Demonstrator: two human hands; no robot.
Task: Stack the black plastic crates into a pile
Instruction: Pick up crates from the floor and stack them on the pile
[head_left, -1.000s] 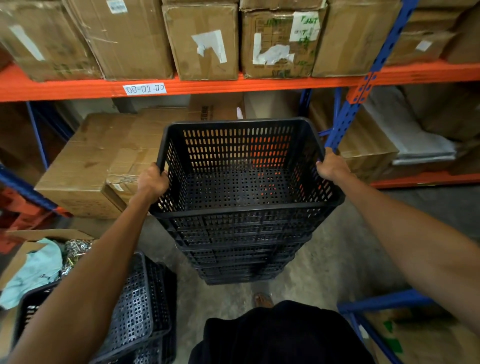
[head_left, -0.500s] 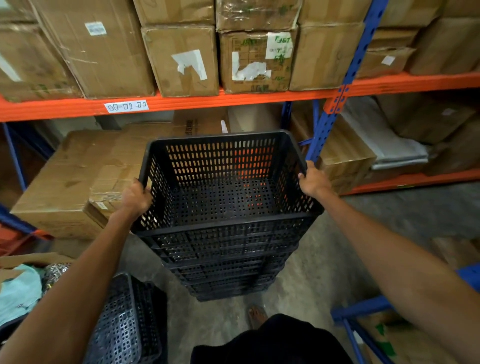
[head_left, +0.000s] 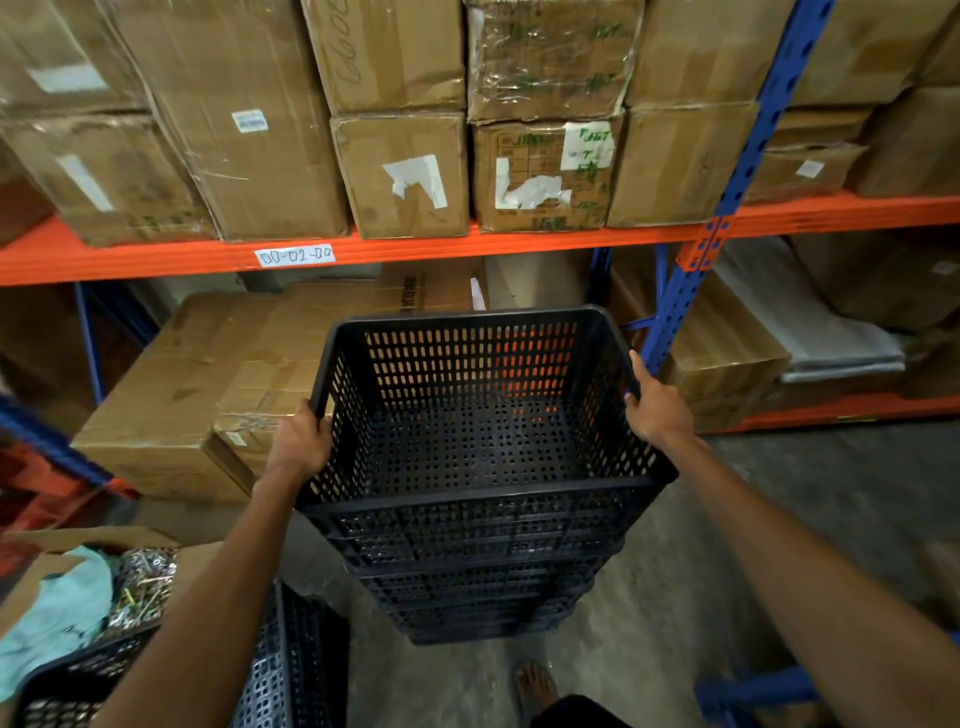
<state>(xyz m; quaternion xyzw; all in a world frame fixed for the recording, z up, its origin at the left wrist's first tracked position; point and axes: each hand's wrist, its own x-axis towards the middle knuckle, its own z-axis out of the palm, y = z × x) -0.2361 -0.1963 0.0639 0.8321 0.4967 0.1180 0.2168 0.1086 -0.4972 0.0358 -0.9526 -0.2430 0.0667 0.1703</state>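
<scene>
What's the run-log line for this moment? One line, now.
phase: stacking | top crate: upright on pile | left hand: grips left rim | right hand: grips right rim | pile: on floor

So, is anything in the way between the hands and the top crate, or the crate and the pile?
Nothing visible. The left hand and right hand grip the top crate by its sides, and it looks nested on the pile.

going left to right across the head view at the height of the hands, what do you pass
big cardboard box -> left hand, gripping the rim -> top black crate -> right hand, gripping the opposite rim -> smaller cardboard box -> white bundle
</scene>
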